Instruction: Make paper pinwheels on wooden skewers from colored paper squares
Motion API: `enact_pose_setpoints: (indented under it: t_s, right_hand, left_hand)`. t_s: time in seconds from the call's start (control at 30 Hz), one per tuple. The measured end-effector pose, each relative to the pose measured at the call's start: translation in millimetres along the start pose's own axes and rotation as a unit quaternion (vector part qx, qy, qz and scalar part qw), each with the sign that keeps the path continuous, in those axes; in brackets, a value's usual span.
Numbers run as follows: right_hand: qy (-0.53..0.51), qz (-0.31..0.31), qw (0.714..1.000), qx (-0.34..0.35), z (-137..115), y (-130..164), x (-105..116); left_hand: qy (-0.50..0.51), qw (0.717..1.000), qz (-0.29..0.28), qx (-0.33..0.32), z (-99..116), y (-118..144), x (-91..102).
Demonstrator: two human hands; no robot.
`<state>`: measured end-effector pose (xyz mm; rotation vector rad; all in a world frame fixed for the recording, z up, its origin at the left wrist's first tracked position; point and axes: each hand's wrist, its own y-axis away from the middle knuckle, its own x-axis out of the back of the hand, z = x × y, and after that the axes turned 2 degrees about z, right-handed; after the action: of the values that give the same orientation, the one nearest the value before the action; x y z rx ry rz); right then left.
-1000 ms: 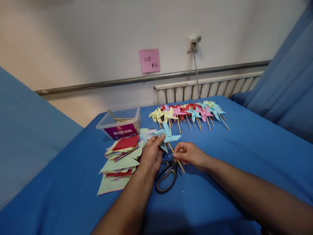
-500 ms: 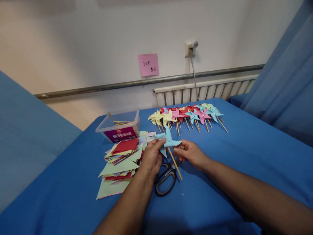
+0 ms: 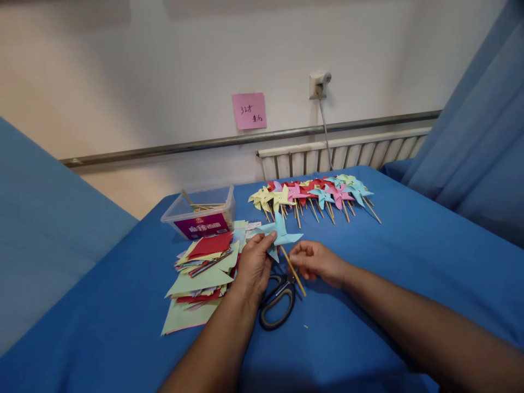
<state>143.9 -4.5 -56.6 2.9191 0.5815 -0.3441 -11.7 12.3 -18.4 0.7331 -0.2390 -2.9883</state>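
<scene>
Since half a second ago the right hand (image 3: 317,262) slid lower along the stick (image 3: 293,266), pinching it, while the left hand (image 3: 254,264) grips the blue pinwheel (image 3: 280,233) at frame centre, stick slanting toward lower right.

Soft, even indoor light, fairly bright, no glare. The wall (image 3: 123,65) shades warmer and dimmer toward the left. Faint shadows sit under the forearms on the blue cloth (image 3: 409,256). Wide-angle bending curves the rail (image 3: 204,143) and stretches the edges. Focus is sharp mid-frame, slightly soft at the corners.
</scene>
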Motion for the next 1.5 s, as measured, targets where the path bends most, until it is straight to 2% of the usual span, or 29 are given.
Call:
enact_pose_setpoints:
  t_s: [0.07, 0.13, 0.4, 0.73, 1.0, 1.27, 1.5]
  right_hand:
    - [0.028, -0.04, 0.999, -0.008, 3.7, 0.2, -2.1]
    - [0.039, -0.055, 0.998, -0.009, 5.7, -0.3, -3.3]
    - [0.059, -0.049, 0.997, -0.006, 6.0, -4.2, -3.7]
    - [0.046, -0.047, 0.998, -0.001, 12.8, -8.8, -3.5]
    - [0.07, -0.031, 0.997, 0.002, 11.4, -10.7, -2.4]
    - [0.098, -0.01, 0.995, 0.002, 17.9, -12.4, -3.1]
    - [0.101, 0.005, 0.995, 0.017, 19.2, -13.4, -5.1]
  left_hand:
    - [-0.002, 1.0, 0.002, -0.004, 0.3, 0.3, -0.5]
    - [-0.005, 1.0, 0.012, -0.009, 1.0, -0.3, -0.5]
    - [-0.017, 0.998, 0.033, -0.042, 5.6, -5.5, 0.8]
    - [-0.018, 1.0, 0.014, -0.007, 7.2, -4.8, 0.5]
    - [-0.002, 0.998, 0.044, -0.033, 9.5, -5.3, -1.2]
    - [-0.023, 0.999, 0.042, -0.023, 6.9, -7.7, 1.6]
    - [-0.018, 0.998, 0.047, -0.048, 5.4, -10.5, 3.8]
